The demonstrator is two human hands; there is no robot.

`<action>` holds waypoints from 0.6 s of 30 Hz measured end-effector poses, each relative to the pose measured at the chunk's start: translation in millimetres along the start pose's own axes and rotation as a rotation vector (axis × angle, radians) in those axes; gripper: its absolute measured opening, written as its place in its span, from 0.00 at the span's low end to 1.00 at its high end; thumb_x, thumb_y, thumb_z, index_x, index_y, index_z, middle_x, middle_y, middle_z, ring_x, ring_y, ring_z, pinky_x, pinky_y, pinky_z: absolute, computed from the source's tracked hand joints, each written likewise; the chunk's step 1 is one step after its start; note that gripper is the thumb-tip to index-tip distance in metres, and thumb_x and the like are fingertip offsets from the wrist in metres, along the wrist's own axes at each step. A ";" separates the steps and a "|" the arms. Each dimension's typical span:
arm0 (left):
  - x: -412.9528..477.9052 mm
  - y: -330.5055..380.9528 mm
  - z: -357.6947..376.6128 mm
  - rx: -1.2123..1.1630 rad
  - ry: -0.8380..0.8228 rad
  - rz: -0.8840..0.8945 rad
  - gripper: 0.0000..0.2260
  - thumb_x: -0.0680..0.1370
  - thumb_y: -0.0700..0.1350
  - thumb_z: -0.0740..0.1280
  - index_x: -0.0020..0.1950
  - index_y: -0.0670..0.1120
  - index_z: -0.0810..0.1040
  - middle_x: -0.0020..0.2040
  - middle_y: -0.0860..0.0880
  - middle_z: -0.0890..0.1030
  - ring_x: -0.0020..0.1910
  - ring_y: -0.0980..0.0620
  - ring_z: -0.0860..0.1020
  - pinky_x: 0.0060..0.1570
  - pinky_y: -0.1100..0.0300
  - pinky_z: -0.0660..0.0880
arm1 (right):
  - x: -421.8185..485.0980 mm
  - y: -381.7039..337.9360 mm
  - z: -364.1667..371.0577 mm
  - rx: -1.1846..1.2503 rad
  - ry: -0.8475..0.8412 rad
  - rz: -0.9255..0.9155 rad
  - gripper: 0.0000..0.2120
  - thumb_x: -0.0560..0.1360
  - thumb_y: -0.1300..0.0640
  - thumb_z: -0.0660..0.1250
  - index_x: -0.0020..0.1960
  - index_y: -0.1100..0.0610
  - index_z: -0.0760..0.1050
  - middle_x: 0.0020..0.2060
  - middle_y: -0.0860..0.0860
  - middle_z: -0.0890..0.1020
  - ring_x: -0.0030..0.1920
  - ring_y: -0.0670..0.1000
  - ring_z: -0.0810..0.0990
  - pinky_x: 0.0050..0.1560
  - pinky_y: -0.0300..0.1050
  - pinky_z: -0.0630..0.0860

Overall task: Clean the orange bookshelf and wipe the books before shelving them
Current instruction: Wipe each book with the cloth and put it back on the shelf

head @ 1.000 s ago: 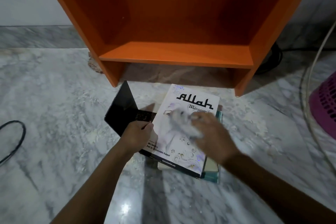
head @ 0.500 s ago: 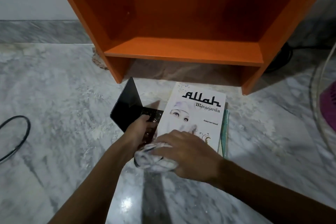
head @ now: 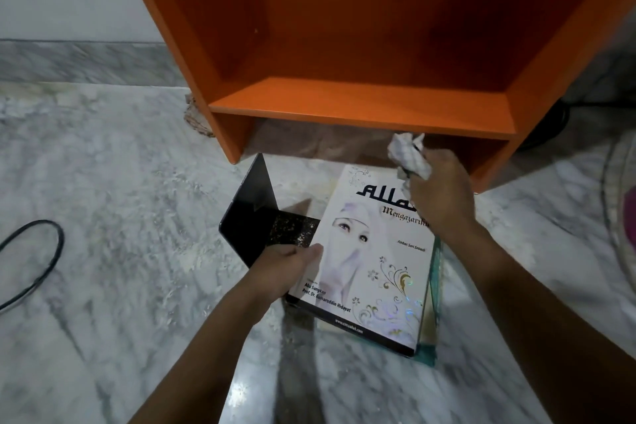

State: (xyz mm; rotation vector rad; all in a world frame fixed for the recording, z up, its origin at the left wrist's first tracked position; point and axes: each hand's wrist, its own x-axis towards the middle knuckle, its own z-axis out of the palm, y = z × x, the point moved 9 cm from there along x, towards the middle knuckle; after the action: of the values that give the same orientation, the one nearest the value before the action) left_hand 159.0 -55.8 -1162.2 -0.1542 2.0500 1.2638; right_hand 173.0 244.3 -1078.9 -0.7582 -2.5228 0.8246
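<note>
A white book (head: 375,272) with black title lettering lies on top of a small stack on the marble floor, just in front of the orange bookshelf (head: 361,103), whose compartment holds nothing. My left hand (head: 285,268) grips the book's left edge. My right hand (head: 440,193) holds a crumpled white cloth (head: 409,155) over the book's upper right corner, covering part of the title. A teal book (head: 434,313) shows under the white one along its right side. A black book cover (head: 251,217) lies open to the left.
A black cable loop (head: 41,262) lies on the floor at the left. A pink basket (head: 631,217) and a pale hoop (head: 616,227) sit at the right edge. Another dark cable (head: 550,127) runs behind the shelf's right side. A grey skirting and white wall are at the back.
My right hand with the cloth has swept from the book's lower left edge up to its upper right corner. My left hand stays on the left edge.
</note>
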 end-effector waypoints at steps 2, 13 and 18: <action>-1.2 3.6 2.2 -0.004 -0.008 0.019 0.20 0.73 0.57 0.71 0.47 0.38 0.81 0.42 0.48 0.84 0.41 0.49 0.82 0.43 0.60 0.75 | -22.0 -1.0 -19.5 0.013 0.069 -0.003 0.22 0.70 0.53 0.66 0.64 0.49 0.71 0.54 0.49 0.77 0.54 0.55 0.76 0.45 0.45 0.72; -12.7 37.4 10.4 -0.139 0.086 0.097 0.17 0.68 0.56 0.74 0.36 0.46 0.72 0.34 0.46 0.73 0.34 0.50 0.72 0.38 0.58 0.69 | -76.2 15.0 -2.1 -0.120 -0.033 0.031 0.23 0.74 0.61 0.67 0.69 0.55 0.71 0.68 0.56 0.68 0.65 0.58 0.66 0.63 0.60 0.70; -9.2 46.3 21.2 -0.183 -0.114 0.001 0.17 0.71 0.56 0.73 0.51 0.44 0.82 0.44 0.46 0.86 0.45 0.42 0.84 0.50 0.46 0.80 | -80.5 12.9 0.3 0.004 -0.043 0.003 0.18 0.76 0.52 0.65 0.66 0.52 0.72 0.67 0.53 0.67 0.67 0.55 0.65 0.66 0.60 0.68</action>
State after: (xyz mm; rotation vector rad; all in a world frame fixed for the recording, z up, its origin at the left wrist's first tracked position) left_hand 156.0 -17.0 -1128.2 -0.1611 1.8373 1.4271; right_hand 240.6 205.1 -1101.9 -0.7509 -2.5578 0.8559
